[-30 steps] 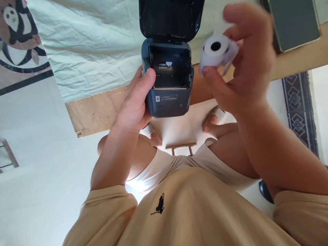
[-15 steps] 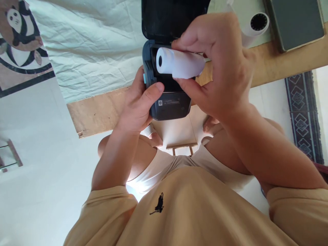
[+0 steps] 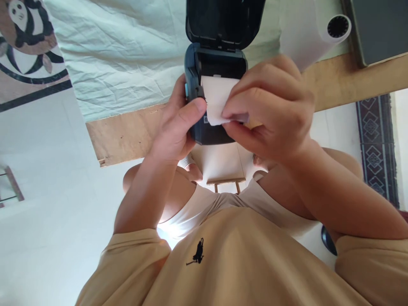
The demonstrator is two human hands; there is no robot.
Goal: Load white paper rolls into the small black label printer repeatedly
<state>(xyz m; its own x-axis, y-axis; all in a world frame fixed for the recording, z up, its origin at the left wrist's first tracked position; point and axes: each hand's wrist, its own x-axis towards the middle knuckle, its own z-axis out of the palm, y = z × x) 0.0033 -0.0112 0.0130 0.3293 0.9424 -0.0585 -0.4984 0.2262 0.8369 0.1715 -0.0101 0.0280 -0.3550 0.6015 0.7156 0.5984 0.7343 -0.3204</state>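
A small dark label printer (image 3: 194, 63) is held over the table's front edge, its black lid (image 3: 223, 21) swung up and back. My left hand (image 3: 178, 121) grips the printer's left side, thumb on the rim of the compartment. White paper (image 3: 218, 95) lies across the compartment's front part and over the front edge. My right hand (image 3: 267, 106) pinches this paper's loose end between thumb and fingers, at the printer's right front. How much of the paper is still rolled up cannot be made out. The compartment's back part shows black.
A white cylindrical object (image 3: 302, 34) with a dark round end lies on the pale green cloth (image 3: 127, 51) at right. Beside it is a dark flat tablet-like object (image 3: 379, 29). The wooden table edge (image 3: 127, 136) runs below the cloth. A small wooden stool (image 3: 226, 181) shows beneath.
The paper roll, held tilted above the compartment before, has gone down into the printer. My right hand has moved lower and now pinches the paper's end. The view has shifted slightly.
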